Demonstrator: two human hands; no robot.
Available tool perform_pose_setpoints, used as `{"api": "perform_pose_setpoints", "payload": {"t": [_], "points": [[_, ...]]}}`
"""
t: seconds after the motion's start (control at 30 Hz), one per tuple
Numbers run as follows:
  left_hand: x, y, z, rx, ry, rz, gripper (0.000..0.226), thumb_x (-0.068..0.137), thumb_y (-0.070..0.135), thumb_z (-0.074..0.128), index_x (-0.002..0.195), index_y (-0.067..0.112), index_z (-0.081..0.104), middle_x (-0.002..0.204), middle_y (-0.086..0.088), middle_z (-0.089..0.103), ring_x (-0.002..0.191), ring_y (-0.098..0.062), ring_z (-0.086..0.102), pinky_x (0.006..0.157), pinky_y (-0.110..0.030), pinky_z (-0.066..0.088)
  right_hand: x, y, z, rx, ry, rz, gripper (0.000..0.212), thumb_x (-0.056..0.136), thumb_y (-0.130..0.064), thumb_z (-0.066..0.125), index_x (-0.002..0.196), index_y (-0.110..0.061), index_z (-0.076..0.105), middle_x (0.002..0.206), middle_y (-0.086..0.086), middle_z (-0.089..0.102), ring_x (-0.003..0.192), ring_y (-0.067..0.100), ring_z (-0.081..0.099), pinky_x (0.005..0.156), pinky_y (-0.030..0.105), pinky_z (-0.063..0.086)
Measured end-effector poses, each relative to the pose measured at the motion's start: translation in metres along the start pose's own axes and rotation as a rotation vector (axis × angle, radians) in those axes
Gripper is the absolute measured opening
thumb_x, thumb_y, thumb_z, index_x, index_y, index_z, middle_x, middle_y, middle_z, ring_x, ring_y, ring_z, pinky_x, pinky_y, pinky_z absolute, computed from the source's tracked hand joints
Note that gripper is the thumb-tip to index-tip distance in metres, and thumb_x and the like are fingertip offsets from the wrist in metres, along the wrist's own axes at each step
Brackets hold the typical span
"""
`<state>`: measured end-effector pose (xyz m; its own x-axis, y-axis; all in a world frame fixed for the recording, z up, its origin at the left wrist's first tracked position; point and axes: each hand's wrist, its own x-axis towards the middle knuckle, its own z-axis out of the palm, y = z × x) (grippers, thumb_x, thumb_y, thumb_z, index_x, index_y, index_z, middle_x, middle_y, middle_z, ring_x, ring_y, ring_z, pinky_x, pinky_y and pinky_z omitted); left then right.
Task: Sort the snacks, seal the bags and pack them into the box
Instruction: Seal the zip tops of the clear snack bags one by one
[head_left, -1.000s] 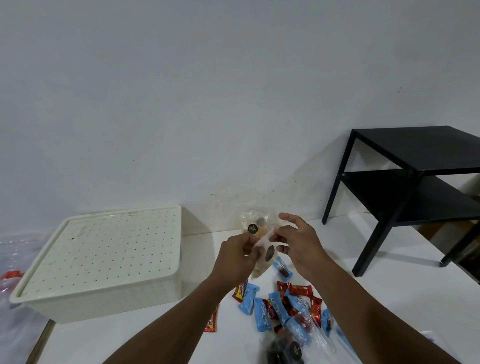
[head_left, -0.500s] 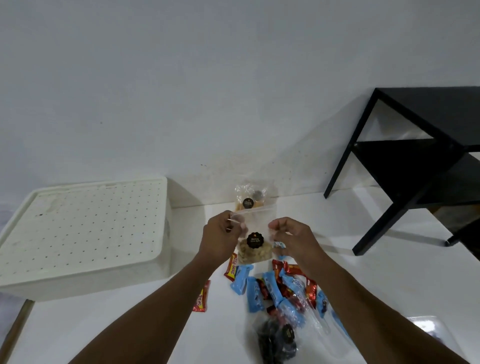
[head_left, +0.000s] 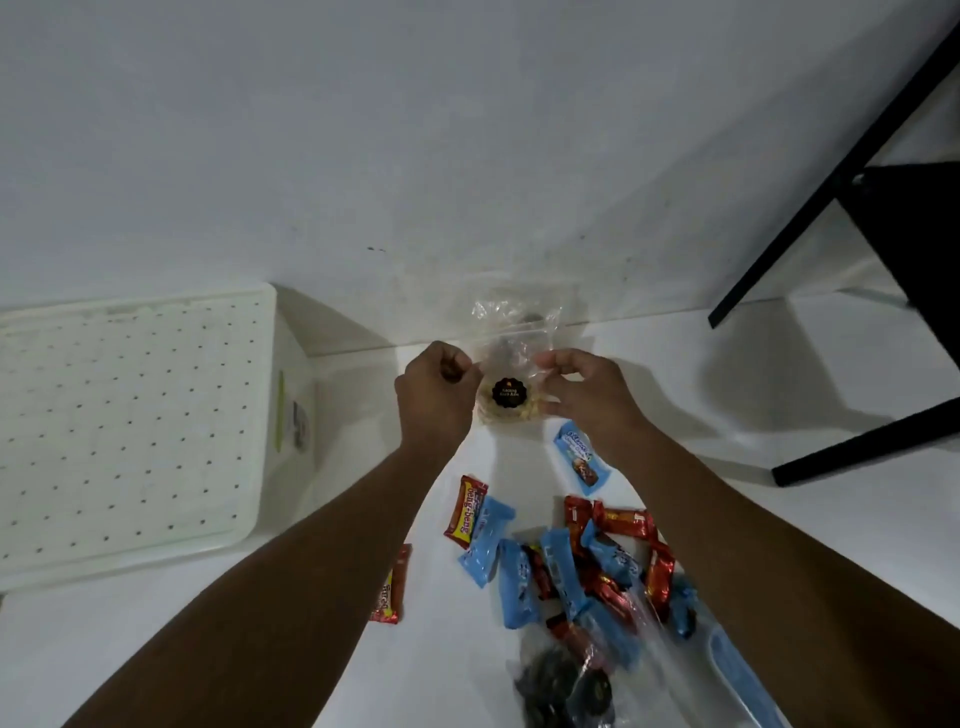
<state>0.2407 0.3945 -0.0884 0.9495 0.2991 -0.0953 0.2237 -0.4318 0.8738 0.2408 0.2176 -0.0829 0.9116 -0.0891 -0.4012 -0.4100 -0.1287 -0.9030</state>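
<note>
Head camera gives me both hands raised near the wall (head_left: 467, 156), working on one clear bag (head_left: 511, 415). The left hand (head_left: 436, 400) pinches the bag's top edge at one side and the right hand (head_left: 584, 395) pinches the other side, fingers curled onto the plastic. The bag hangs between them just above the worktop (head_left: 779, 519), with a pale nut-like snack and a round black label (head_left: 506, 394) inside.

I judge this to be the sealing step for that bag; I cannot tell whether its top is closed yet. A second bag (head_left: 514, 312) stands behind it against the wall, too faint for me to read its seal.

Most of the job looks undone to me. The wrapped bars (head_left: 571, 561), blue and red, lie loose in a heap by the forearms, with a dark packet (head_left: 566, 686) at the bottom edge. The box (head_left: 291, 415) sits to the left with its lid (head_left: 130, 415) on, so I see nothing packed.
</note>
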Motion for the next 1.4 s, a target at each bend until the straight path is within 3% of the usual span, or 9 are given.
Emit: {"api": "perform_pose_setpoints", "payload": {"t": [0.1,0.17,0.43,0.6,0.73,0.87,1.0,1.2,1.4], "points": [[0.014,-0.014,0.007,0.055,-0.082,0.002,0.009,0.085,0.018,0.076,0.092,0.021,0.071,0.083,0.012,0.071,0.078,-0.006,0.068,0.078,-0.012,0.052,0.021,0.011,0.002,0.010,-0.009,0.064,0.027,0.089,0.000,0.063,0.113,-0.011,0.069,0.110,0.006,0.062,0.100,0.027,0.068,0.092,0.047,0.057],[0.016,-0.022,0.008,0.083,-0.169,-0.002,0.028,0.086,0.023,0.076,0.113,0.018,0.070,0.109,0.007,0.073,0.096,-0.012,0.070,0.089,-0.025,0.055,0.026,0.017,0.002,0.006,-0.019,0.096,0.027,0.088,-0.005,0.065,0.109,-0.022,0.070,0.112,0.000,0.063,0.107,0.024,0.066,0.098,0.045,0.055],[-0.022,-0.022,-0.010,0.251,-0.440,-0.040,0.066,0.090,0.034,0.072,0.149,0.025,0.043,0.149,-0.006,0.051,0.118,-0.025,0.063,0.100,-0.031,0.045,-0.010,0.016,-0.013,-0.067,0.070,0.113,0.039,0.089,-0.014,0.066,0.127,-0.022,0.061,0.126,0.001,0.053,0.112,0.020,0.057,0.100,0.039,0.049],[-0.082,-0.022,-0.020,0.280,-0.594,-0.103,0.067,0.087,0.041,0.073,0.145,0.025,0.044,0.135,-0.008,0.059,0.116,-0.025,0.061,0.096,-0.032,0.049,-0.075,0.032,-0.026,-0.127,0.122,0.111,0.014,0.090,-0.011,0.062,0.098,-0.021,0.069,0.099,0.001,0.067,0.095,0.020,0.062,0.090,0.041,0.054],[-0.147,-0.034,-0.015,0.302,-0.740,-0.068,0.051,0.089,0.027,0.073,0.133,0.014,0.052,0.116,-0.007,0.063,0.104,-0.020,0.062,0.085,-0.024,0.046,-0.145,0.069,-0.032,-0.296,0.167,0.141,0.019,0.087,-0.015,0.060,0.077,-0.029,0.070,0.096,0.005,0.072,0.092,0.028,0.067,0.086,0.045,0.057],[-0.207,-0.049,-0.006,0.333,-0.821,0.053,0.033,0.090,0.024,0.072,0.118,0.008,0.063,0.110,0.000,0.069,0.091,-0.006,0.062,0.080,-0.008,0.044,-0.212,0.122,-0.035,-0.492,0.299,0.165,0.015,0.090,-0.014,0.058,0.085,-0.010,0.071,0.086,0.005,0.068,0.086,0.025,0.065,0.072,0.030,0.046],[-0.242,-0.061,0.005,0.460,-0.783,0.029,0.043,0.088,0.045,0.063,0.125,0.026,0.059,0.119,0.003,0.068,0.110,-0.020,0.063,0.096,-0.040,0.052,-0.254,0.171,-0.038,-0.519,0.411,0.292,0.019,0.085,-0.019,0.066,0.104,-0.020,0.066,0.109,0.004,0.059,0.102,0.026,0.062,0.093,0.036,0.050],[-0.250,-0.065,0.018,0.510,-0.791,-0.015,0.033,0.091,0.006,0.057,0.119,0.021,0.067,0.111,-0.002,0.069,0.096,-0.015,0.063,0.083,-0.025,0.053,-0.276,0.175,-0.043,0.151,0.183,0.655,0.022,0.091,-0.020,0.065,0.113,-0.021,0.061,0.112,0.004,0.059,0.102,0.022,0.055,0.081,0.040,0.055],[-0.258,-0.061,0.016,0.317,-0.774,-0.136,0.011,0.090,0.026,0.071,0.092,0.018,0.064,0.092,0.000,0.066,0.091,-0.015,0.062,0.078,-0.027,0.052,-0.275,0.178,-0.037,0.282,0.205,0.566,0.020,0.094,-0.016,0.061,0.113,-0.019,0.060,0.117,0.008,0.061,0.105,0.025,0.059,0.073,0.037,0.058]]}}
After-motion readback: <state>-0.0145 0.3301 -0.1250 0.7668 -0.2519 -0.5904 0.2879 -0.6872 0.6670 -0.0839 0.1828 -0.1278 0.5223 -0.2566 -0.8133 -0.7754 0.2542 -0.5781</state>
